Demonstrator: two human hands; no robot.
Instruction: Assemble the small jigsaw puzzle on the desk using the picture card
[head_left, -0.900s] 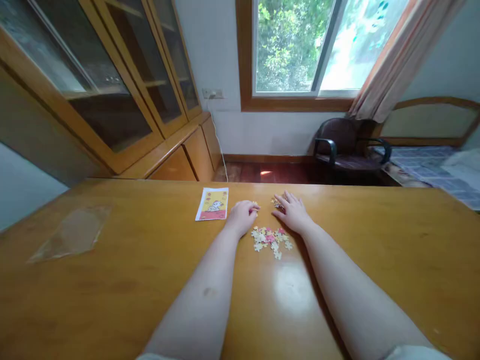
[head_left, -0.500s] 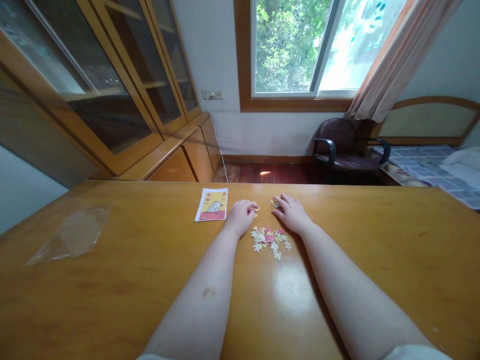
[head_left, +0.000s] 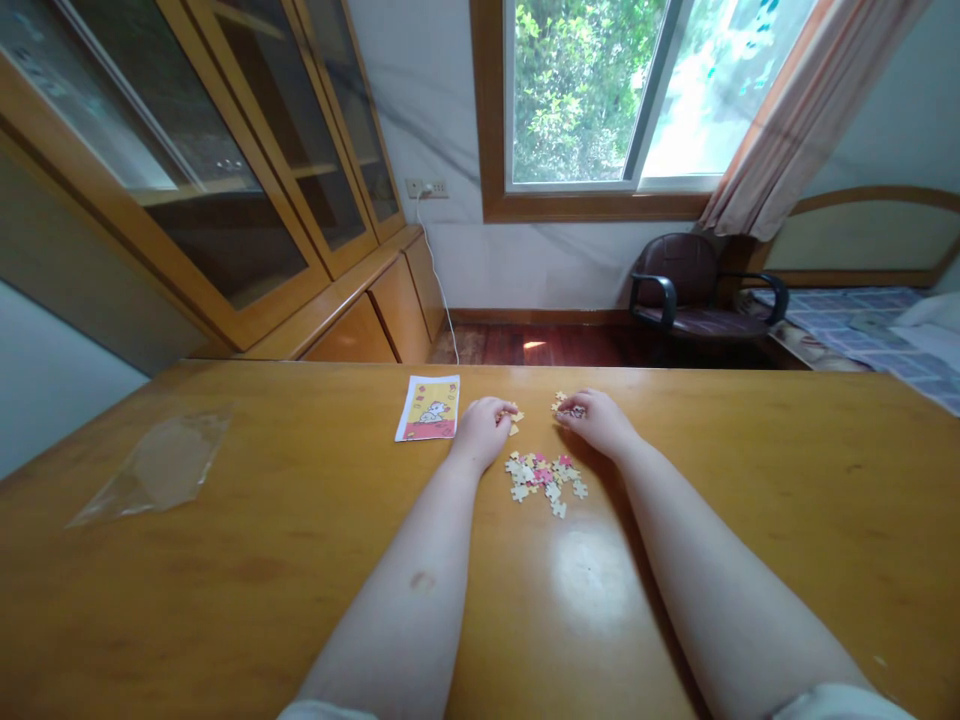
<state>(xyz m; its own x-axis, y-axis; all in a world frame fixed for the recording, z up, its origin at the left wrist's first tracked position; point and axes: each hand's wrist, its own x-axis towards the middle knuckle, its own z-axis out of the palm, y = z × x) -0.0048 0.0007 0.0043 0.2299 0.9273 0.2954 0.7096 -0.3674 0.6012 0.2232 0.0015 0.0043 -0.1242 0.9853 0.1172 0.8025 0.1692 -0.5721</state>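
Both my forearms reach across a wooden table [head_left: 225, 600]. My left hand [head_left: 484, 430] is curled, its fingertips pinching a small yellow puzzle piece [head_left: 514, 416] on the tabletop. My right hand [head_left: 600, 422] is curled too, with its fingertips closed on a small cluster of joined puzzle pieces [head_left: 564, 405]. Between my wrists lies a loose heap of puzzle pieces [head_left: 544, 477], white, yellow and pink. Left of my left hand lies a printed picture card [head_left: 428, 408] in yellow and red.
A crumpled clear plastic bag [head_left: 157, 470] lies at the table's left. Behind the table stand a glass-fronted wooden cabinet [head_left: 225, 170] on the left, a window [head_left: 637, 90], a dark armchair [head_left: 686, 290] and a bed [head_left: 862, 310] at the right.
My right hand went from lying flat with spread fingers to a curled pinch on the small cluster of pieces. My left hand stayed curled by its piece.
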